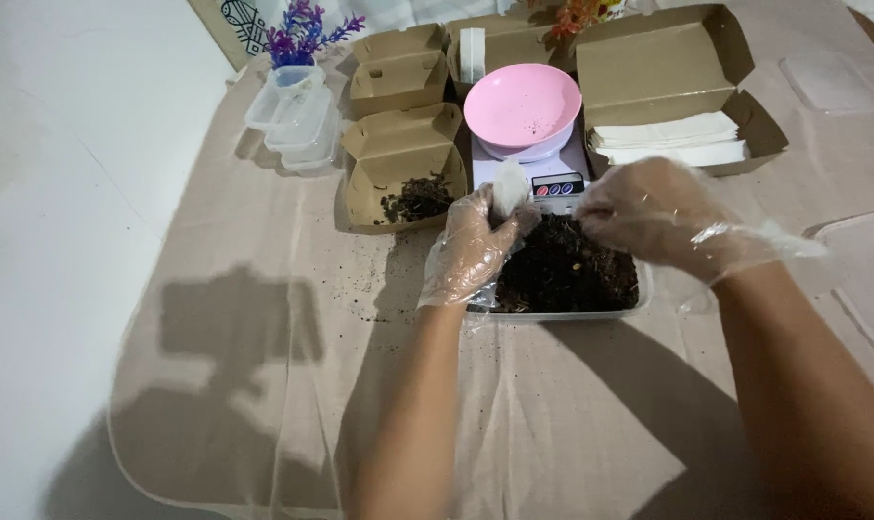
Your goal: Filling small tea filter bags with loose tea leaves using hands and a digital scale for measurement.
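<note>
While hands (562, 226) hover, tray (639, 289) holds dark leaves (567, 274).

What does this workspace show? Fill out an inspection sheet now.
Surface: beige cloth with dark crumbs scattered near the tray.
Job's things: clear tray of dark dried material; small white pouch.
Clutter: kitchen scale with pink bowl; open cardboard boxes, one with dark bits, one with white sheets; stacked clear tubs; loose clear lids at right.
Hands: both in clear plastic gloves; left hand grips the pouch, right hand over the tray, fingers curled, hold unclear.
Cables: nothing seen.
Surroundings: white floor; purple artificial flowers.
</note>
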